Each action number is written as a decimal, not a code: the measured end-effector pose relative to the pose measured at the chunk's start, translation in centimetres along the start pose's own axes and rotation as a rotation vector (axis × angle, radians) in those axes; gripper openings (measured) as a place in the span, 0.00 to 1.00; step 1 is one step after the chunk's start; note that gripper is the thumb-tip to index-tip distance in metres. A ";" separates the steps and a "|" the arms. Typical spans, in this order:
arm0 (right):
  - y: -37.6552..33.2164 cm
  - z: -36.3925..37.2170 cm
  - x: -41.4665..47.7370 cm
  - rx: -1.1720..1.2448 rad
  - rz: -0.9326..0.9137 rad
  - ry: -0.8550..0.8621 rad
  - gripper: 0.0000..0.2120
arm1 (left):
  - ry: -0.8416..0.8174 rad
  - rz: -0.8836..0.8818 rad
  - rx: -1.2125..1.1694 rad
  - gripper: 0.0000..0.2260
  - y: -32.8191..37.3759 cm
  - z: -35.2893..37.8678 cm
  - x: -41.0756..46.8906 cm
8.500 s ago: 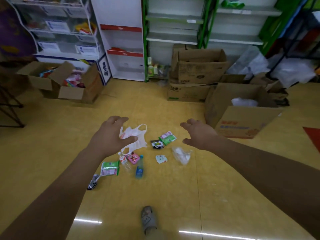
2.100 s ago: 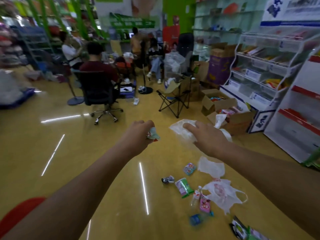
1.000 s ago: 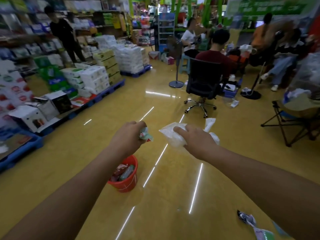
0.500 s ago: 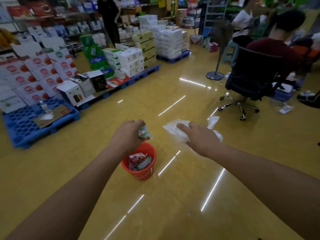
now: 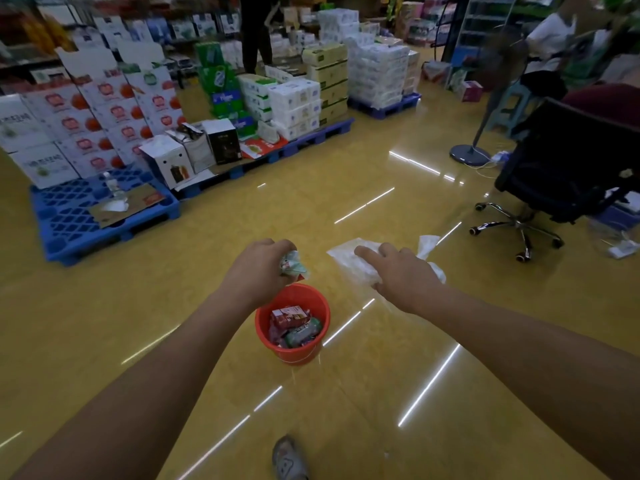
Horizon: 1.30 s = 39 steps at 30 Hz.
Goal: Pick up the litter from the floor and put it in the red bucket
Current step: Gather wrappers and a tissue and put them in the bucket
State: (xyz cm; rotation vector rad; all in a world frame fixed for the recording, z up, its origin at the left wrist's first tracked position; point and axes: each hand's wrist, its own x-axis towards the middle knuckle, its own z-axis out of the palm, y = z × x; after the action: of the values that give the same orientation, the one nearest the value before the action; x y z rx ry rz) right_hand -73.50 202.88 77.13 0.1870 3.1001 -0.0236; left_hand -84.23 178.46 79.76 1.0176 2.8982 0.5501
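The red bucket (image 5: 263,327) stands on the yellow floor just below my hands, with several wrappers inside it. My left hand (image 5: 258,270) is closed on a small crumpled wrapper (image 5: 293,265), held directly above the bucket's far rim. My right hand (image 5: 401,271) grips a clear plastic bag (image 5: 349,263), held in the air to the right of the bucket. Both arms stretch forward from the bottom of the view.
A blue pallet (image 5: 69,216) with stacked cartons lies at the left. A black office chair (image 5: 561,174) and a fan stand (image 5: 471,154) are at the right. A person stands at the back. My shoe (image 5: 287,460) shows at the bottom.
I have turned away from the litter pile and walked up to the red bucket. It has come nearer and now sits right under my left hand. Both hands still hold their litter.
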 end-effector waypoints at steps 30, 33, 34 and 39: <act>-3.1 13.5 33.0 0.064 -0.275 -0.276 0.34 | -0.243 -0.364 -0.108 0.27 -18.8 11.7 20.4; -2.7 14.8 35.9 0.067 -0.341 -0.303 0.34 | -0.238 -0.436 -0.103 0.26 -19.1 13.2 21.8; -2.5 15.3 36.7 0.069 -0.362 -0.318 0.34 | -0.244 -0.458 -0.101 0.26 -19.3 13.9 22.3; -2.2 18.4 40.2 0.071 -0.445 -0.383 0.35 | -0.269 -0.562 -0.134 0.26 -20.0 17.6 23.8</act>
State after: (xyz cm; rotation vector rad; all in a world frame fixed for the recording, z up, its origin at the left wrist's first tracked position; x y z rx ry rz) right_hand -113.00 205.23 57.26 -0.4526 2.6930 -0.1599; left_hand -112.62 184.08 58.88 0.2114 2.6766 0.5096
